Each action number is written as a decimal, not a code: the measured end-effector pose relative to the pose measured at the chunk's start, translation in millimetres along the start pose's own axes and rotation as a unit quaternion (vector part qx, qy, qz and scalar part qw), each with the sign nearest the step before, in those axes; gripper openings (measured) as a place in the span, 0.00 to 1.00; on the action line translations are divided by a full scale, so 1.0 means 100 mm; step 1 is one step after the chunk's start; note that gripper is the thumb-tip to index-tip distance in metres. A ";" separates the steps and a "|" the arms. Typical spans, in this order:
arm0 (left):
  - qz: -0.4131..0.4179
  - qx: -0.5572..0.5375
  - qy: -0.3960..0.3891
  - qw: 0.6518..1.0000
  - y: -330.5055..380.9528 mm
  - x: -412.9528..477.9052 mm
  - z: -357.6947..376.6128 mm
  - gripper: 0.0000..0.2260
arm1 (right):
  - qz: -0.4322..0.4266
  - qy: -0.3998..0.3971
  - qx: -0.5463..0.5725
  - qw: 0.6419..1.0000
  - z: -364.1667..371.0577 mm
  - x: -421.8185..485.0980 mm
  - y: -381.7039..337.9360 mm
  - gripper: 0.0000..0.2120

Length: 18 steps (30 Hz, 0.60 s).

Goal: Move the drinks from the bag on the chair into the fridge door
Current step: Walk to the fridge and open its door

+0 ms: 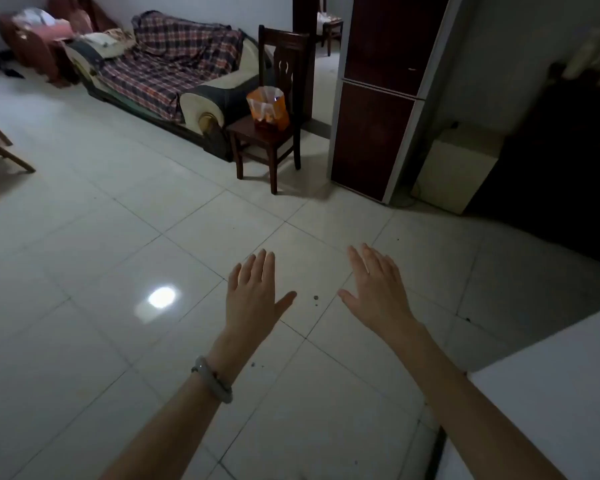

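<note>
1. Orange plastic marks the bag [269, 109], sitting on the seat of the dark wooden chair [267, 133], far ahead of my hands and well out of reach.
2. My left hand [253, 299] and right hand [378, 296] hover flat over the tiled floor [118, 237], fingers spread, holding nothing.
3. Beyond my right hand, just beside the chair, stands the fridge [378, 98], both doors shut.
4. Thin plastic could sag or tip when I reach in, spilling drinks I cannot see from here.
5. Glossy tiles may be slippery underfoot.
</note>
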<state>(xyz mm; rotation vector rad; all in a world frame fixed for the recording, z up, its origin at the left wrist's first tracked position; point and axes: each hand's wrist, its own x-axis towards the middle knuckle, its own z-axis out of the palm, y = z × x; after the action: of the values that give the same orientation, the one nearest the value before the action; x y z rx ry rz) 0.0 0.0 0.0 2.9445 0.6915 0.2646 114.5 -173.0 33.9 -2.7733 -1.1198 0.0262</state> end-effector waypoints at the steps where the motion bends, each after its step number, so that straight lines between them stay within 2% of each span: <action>1: 0.001 0.000 0.004 1.000 -0.03 0.06 -0.01 0.36 | 0.007 0.003 -0.003 1.000 0.00 0.05 0.02 0.37; 6: 0.023 0.001 0.047 0.999 -0.12 0.56 -0.08 0.36 | 0.023 0.006 -0.001 1.000 -0.07 0.39 0.13 0.37; 13: 0.027 0.001 0.021 0.999 -0.09 1.43 0.21 0.36 | 0.026 0.009 -0.001 1.000 -0.09 1.23 0.42 0.37; 18: 0.027 0.007 0.018 0.999 -0.05 2.41 0.42 0.37 | 0.012 0.019 0.005 1.000 -0.11 2.14 0.75 0.37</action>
<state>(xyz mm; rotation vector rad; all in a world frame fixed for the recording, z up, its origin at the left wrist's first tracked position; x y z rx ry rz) 218.1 110.3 -6.8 2.9831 0.6203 0.3204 321.3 -79.9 42.4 -2.7669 -1.0743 -0.0170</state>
